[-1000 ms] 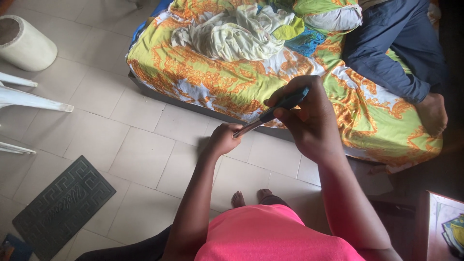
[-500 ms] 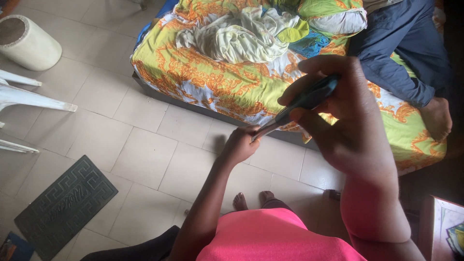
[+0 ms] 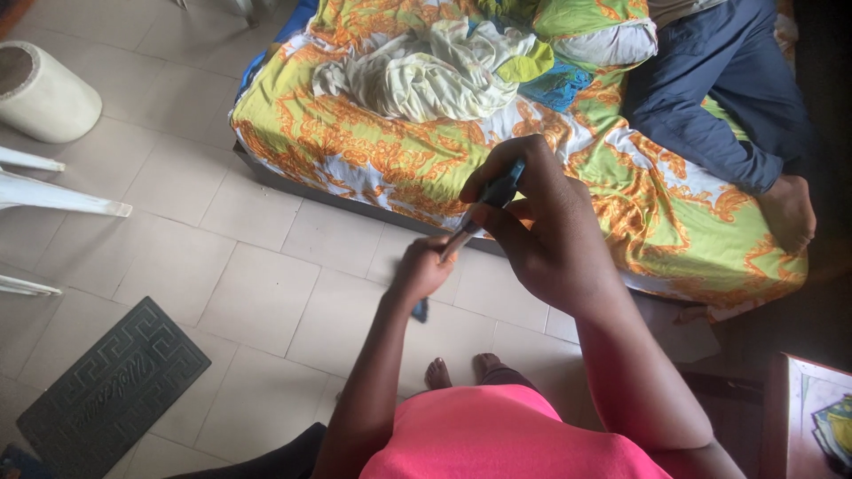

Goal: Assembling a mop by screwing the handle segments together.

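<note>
Soft daylight — dim right edge, slight motion blur.

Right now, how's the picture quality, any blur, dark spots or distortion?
Head view: soft daylight, no glare; the bed and floor tiles are fairly sharp; the left hand and the tool in the right hand are slightly motion-blurred; the right edge falls into deep shadow; straight lines bow a little.

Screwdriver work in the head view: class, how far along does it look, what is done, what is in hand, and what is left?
Done: nothing finished shows. In hand: the right hand grips the screwdriver by its dark handle, and its metal tip meets the left hand, which is closed on a small dark thing. Left: the fist hides the spot where the tip works, so what remains cannot be judged.
</note>
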